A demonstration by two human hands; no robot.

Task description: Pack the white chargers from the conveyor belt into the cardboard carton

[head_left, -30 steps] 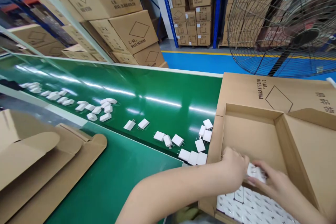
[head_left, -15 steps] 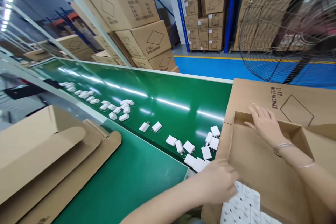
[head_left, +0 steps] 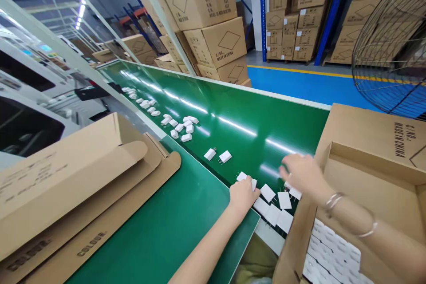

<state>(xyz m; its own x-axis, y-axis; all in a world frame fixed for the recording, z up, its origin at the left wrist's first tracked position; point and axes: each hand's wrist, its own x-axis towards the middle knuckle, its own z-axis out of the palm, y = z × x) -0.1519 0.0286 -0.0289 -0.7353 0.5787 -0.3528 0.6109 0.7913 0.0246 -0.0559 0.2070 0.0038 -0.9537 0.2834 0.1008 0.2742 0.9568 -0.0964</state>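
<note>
The white plug adapters (head_left: 276, 206) lie in a loose cluster at the near end of the green conveyor belt (head_left: 233, 111), just beside the left wall of the open carton (head_left: 372, 186). Each is a small flat white block with two metal prongs at one end. Judged light, rigid and smooth-cased; the flat faces look slippery, so a pinch across the two narrow sides of the body seems the soundest hold, keeping clear of the prongs.

The left hand (head_left: 242, 195) rests on the belt edge with fingers curled over one or two adapters at the near side of the cluster; whether it has actually closed on one cannot be told. The right hand (head_left: 299, 173) hovers over the far side of the cluster, fingers loosely bent and blurred; nothing is visibly gripped. Bracelets (head_left: 334, 199) sit on that wrist.

Inside the carton, a layer of adapters (head_left: 333, 248) is packed in close rows along the near wall.

Further up the belt, more adapters (head_left: 181, 126) lie scattered in a trail. Flattened cardboard (head_left: 83, 186) lies on the table (head_left: 166, 230) to the left. Stacked cartons (head_left: 213, 17) and a large wire-guard fan (head_left: 392, 44) stand beyond.
</note>
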